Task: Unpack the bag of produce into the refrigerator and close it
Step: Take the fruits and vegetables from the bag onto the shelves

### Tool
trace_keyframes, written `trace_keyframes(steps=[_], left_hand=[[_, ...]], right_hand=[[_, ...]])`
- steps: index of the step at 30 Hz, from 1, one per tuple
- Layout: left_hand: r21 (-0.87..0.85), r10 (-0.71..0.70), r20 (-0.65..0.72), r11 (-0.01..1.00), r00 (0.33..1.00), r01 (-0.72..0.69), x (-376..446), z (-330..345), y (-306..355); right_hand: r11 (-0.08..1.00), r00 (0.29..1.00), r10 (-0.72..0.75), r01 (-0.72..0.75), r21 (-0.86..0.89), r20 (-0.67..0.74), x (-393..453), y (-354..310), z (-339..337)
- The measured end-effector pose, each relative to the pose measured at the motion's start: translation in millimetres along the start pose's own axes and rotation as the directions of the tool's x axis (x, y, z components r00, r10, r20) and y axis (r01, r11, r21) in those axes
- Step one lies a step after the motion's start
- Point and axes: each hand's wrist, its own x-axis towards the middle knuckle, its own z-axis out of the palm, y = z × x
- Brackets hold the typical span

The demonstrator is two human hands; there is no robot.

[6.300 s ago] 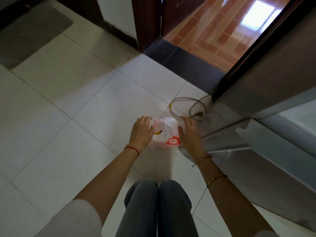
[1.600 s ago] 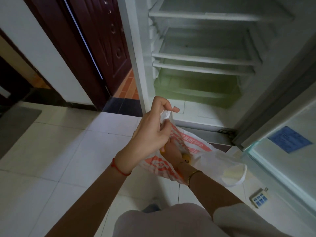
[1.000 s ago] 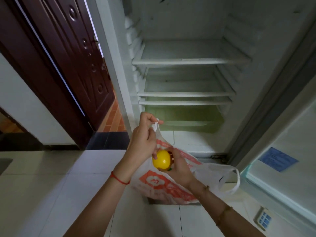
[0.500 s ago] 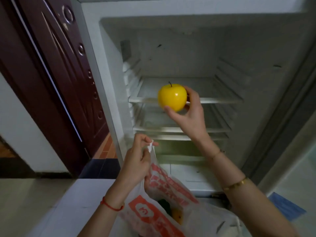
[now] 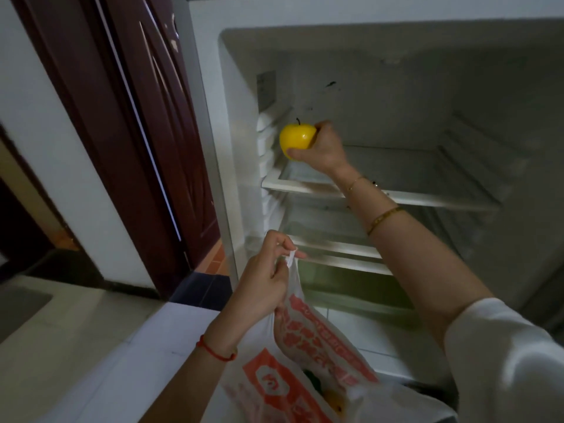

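Yellow and glossy, the apple (image 5: 297, 140) sits in the right hand (image 5: 324, 151), whose thumb curls under it and fingers wrap its far side, stem up. That hand reaches inside the open fridge (image 5: 396, 117), holding the apple above the left end of the top shelf (image 5: 427, 184), close to the ribbed left wall; whether the apple touches the shelf cannot be told. Two more shelves lie below, and a greenish drawer (image 5: 345, 279) sits under them. The left hand (image 5: 262, 285) pinches a handle of the white plastic bag (image 5: 305, 346) printed in orange-red, holding it up in front of the fridge's lower part. Through the bag's mouth, something dark green and something yellow-orange show. A red cord (image 5: 215, 351) circles the left wrist; gold bracelets (image 5: 384, 218) ring the right forearm. A dark red door (image 5: 146, 132) stands left of the fridge.
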Motion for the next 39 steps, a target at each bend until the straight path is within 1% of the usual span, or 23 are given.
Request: trace_keyframes(steps=[3, 7, 13, 15, 16, 18, 20, 22, 24, 25, 27, 29, 31, 33, 35, 38, 39], left_hand=[[0.007, -0.019, -0.010, 1.000, 1.000, 0.019, 5, -1, -2], [0.004, -0.046, -0.021, 0.999, 0.999, 0.046, 10, -4, -2], [0.014, -0.035, -0.031, 0.999, 0.999, 0.036, 11, -7, 3], [0.020, -0.030, -0.037, 0.999, 0.999, 0.031, 9, -7, 4], [0.027, -0.028, -0.036, 0.999, 0.999, 0.029, 8, -7, 5], [0.049, -0.030, -0.037, 0.998, 0.999, 0.032, 5, -6, 6], [0.075, -0.031, -0.060, 0.997, 0.998, 0.036, 1, -5, 8], [0.117, -0.014, -0.095, 0.993, 0.995, 0.025, -2, -2, 10], [0.145, 0.007, -0.120, 0.989, 0.993, 0.011, -5, 1, 11], [0.153, 0.009, -0.131, 0.988, 0.991, 0.011, -6, 2, 11], [0.194, 0.007, -0.153, 0.981, 0.988, 0.023, -8, 3, 9], [0.251, 0.023, -0.180, 0.968, 0.983, 0.024, -10, 4, 6], [0.263, 0.047, -0.194, 0.965, 0.980, 0.006, -11, 7, 3], [0.266, 0.053, -0.199, 0.964, 0.979, 0.002, -13, 10, 1], [0.263, 0.055, -0.208, 0.965, 0.977, 0.002, -15, 13, 0], [0.300, 0.088, -0.233, 0.954, 0.968, -0.015, -22, 16, 3], [0.312, 0.101, -0.242, 0.950, 0.965, -0.021, -25, 16, 4]], right_hand=[[0.998, 0.997, 0.038, -0.035, -0.054, 0.063, 15, 7, 10], [0.995, 0.991, 0.073, -0.064, -0.080, 0.113, 24, 18, 20], [0.994, 0.990, 0.080, -0.070, -0.087, 0.118, 24, 22, 24], [0.995, 0.991, 0.080, -0.074, -0.066, 0.109, 17, 21, 19], [0.996, 0.993, 0.080, -0.076, -0.044, 0.092, 10, 21, 16], [0.999, 0.999, 0.048, -0.048, -0.009, 0.003, -9, 21, 9], [0.999, 0.989, -0.039, 0.044, 0.028, -0.141, -39, 21, 2], [0.984, 0.957, -0.130, 0.156, 0.083, -0.261, -80, 21, -5], [0.971, 0.944, -0.152, 0.197, 0.132, -0.293, -125, 24, -10], [0.970, 0.952, -0.146, 0.191, 0.150, -0.271, -147, 29, -11], [0.976, 0.979, -0.122, 0.149, 0.158, -0.166, -188, 42, -11], [0.983, 0.997, -0.077, 0.081, 0.162, -0.028, -225, 61, -9], [0.990, 0.990, -0.035, 0.016, 0.142, 0.137, -259, 80, -3], [0.996, 0.940, 0.025, -0.051, 0.067, 0.341, -287, 98, 7], [0.995, 0.861, 0.090, -0.100, -0.007, 0.500, -308, 113, 18], [0.991, 0.768, 0.134, -0.098, -0.092, 0.626, -329, 133, 35], [0.984, 0.737, 0.176, -0.112, -0.140, 0.652, -333, 139, 40]])
